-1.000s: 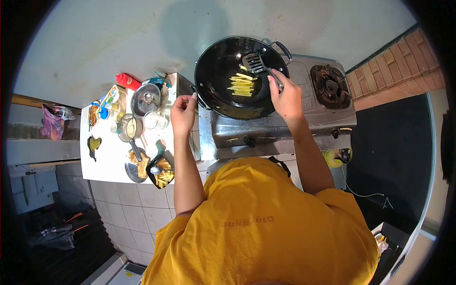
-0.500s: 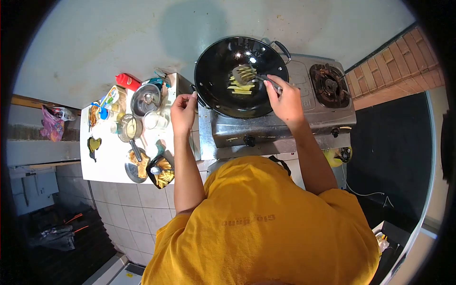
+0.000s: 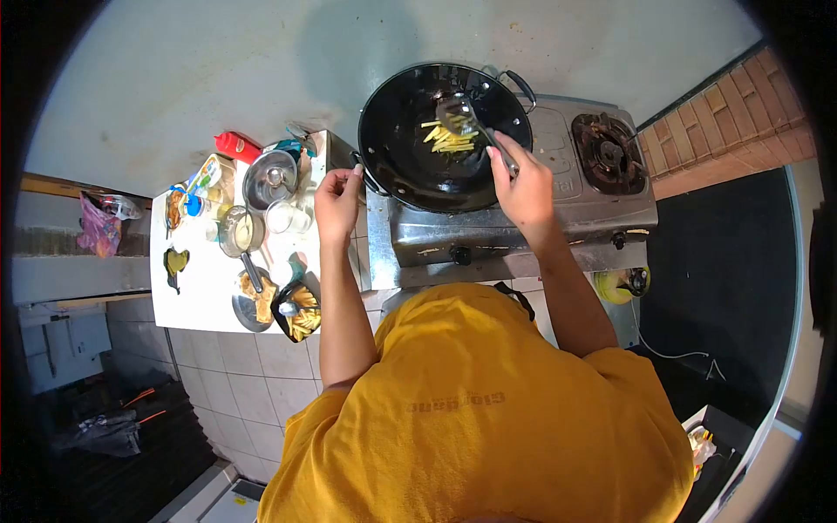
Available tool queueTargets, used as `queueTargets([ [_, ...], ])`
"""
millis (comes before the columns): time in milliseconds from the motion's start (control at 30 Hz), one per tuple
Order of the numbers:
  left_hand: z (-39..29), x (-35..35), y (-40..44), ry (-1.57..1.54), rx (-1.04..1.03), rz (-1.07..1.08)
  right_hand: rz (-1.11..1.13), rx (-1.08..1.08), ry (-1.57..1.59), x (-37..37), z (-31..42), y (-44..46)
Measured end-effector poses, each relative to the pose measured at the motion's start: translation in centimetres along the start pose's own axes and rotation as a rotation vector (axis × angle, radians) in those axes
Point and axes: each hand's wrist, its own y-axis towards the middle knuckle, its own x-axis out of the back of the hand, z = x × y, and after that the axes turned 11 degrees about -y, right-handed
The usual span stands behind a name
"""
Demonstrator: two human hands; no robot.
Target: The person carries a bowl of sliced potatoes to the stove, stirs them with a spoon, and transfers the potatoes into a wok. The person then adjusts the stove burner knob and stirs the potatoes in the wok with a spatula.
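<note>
A black wok (image 3: 410,179) sits on the left burner of the gas stove, with pale yellow potato strips (image 3: 453,143) clustered in its middle. My left hand (image 3: 337,202) is closed on the wok's left handle, thumb on top. In my right hand (image 3: 527,187) is the handle of a spatula (image 3: 456,113), held from the wok's right side. The spatula's broad grey head is just above the far edge of the strips; I cannot tell if it touches them or the wok.
The right burner (image 3: 609,154) of the stove is bare. On the white table (image 3: 205,301) to the left stand a metal bowl (image 3: 270,181), a small pan (image 3: 241,233), a red bottle (image 3: 237,146), a plate of fried food (image 3: 253,307) and a black container of fries (image 3: 301,321).
The spatula head has moved from over the potato strips to the far side of the wok, and the strips have shifted slightly to the right. My left hand stays on the handle.
</note>
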Motion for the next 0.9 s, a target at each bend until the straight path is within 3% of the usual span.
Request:
queueTargets([
  [167,-0.1,-0.1,0.0,0.007,0.006,0.011,-0.007,-0.046,-0.044,-1.7,-0.9,1.6],
  [300,-0.1,0.0,-0.1,-0.017,-0.024,0.017,0.023,0.069,0.051,-1.3,-0.6,1.5],
  [433,0.0,0.1,-0.1,0.017,-0.007,0.007,0.068,-0.026,0.067,1.8,1.3,1.0],
  [500,-0.3,0.0,-0.3,0.02,0.005,0.003,0.191,-0.088,0.114,2.6,1.2,0.8],
  [633,-0.1,-0.1,-0.1,-0.002,-0.01,-0.003,0.164,-0.135,0.078,1.1,0.2,0.6],
  [733,-0.3,0.1,-0.2,0.006,0.018,0.01,0.015,0.047,0.102,-0.6,0.2,0.5],
  [900,-0.5,0.1,-0.2,0.019,-0.008,0.017,0.12,-0.063,0.072,0.7,0.2,0.5],
])
